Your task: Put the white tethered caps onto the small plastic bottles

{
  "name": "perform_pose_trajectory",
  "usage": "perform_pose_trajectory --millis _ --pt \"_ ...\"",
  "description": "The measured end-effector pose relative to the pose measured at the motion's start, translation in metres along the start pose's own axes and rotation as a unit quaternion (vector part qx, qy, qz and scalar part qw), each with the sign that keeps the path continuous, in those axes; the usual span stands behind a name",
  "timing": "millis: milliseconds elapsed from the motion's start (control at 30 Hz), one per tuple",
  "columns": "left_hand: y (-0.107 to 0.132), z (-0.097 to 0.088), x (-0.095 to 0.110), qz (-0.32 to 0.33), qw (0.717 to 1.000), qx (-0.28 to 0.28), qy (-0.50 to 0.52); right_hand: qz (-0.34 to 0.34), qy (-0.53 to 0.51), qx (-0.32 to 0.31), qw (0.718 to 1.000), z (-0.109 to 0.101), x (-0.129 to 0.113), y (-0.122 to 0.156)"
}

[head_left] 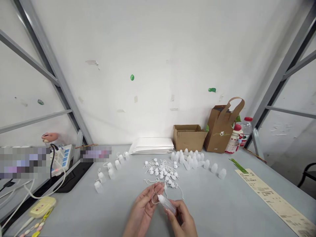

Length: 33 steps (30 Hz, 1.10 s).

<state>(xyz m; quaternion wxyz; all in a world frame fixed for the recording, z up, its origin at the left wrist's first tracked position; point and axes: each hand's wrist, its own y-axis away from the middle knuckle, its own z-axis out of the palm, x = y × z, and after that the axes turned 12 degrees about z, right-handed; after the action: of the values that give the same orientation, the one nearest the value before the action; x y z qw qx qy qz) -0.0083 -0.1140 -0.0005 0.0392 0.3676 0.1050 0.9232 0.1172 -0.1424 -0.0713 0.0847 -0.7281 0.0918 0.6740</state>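
Observation:
In my right hand (182, 217) is a small translucent squeeze bottle (167, 203), tilted so that its pointed white tip faces up and left. My left hand (146, 205) pinches a thin white cord (152, 198), which loops down beside the bottle's tip. Whether the cord touches the tip I cannot tell. Just beyond my hands lies a loose pile of small white caps (161, 171) with cords. Several similar bottles (195, 163) are grouped at the right of the pile, most upright, some lying down. To the left stand several bottles with cords at their tops (111, 173).
Along the wall are a stack of white paper or envelopes (151, 146), an open cardboard box (187, 140), a brown paper bag (218, 136) and drink bottles (233, 141). A power strip (63, 161) with cables and a yellow case (42, 206) lie left; a printed paper strip (274, 200) lies right.

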Motion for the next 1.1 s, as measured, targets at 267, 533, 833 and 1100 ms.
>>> perform_pose_trajectory --millis 267,533,833,1100 --pt "0.002 0.0 0.001 0.021 0.999 -0.01 -0.043 -0.008 0.023 0.008 1.0 0.0 0.001 0.001" --pt "0.004 0.003 0.004 0.07 0.981 -0.035 -0.178 -0.007 0.041 0.005 0.999 -0.002 -0.005 0.003" --pt "0.003 0.002 0.0 0.075 0.972 -0.077 -0.21 -0.004 0.038 0.002 0.999 -0.001 0.0 0.001" --pt "0.0 -0.003 -0.008 0.048 0.988 -0.107 -0.104 0.004 0.019 -0.029 0.999 -0.001 0.001 -0.001"
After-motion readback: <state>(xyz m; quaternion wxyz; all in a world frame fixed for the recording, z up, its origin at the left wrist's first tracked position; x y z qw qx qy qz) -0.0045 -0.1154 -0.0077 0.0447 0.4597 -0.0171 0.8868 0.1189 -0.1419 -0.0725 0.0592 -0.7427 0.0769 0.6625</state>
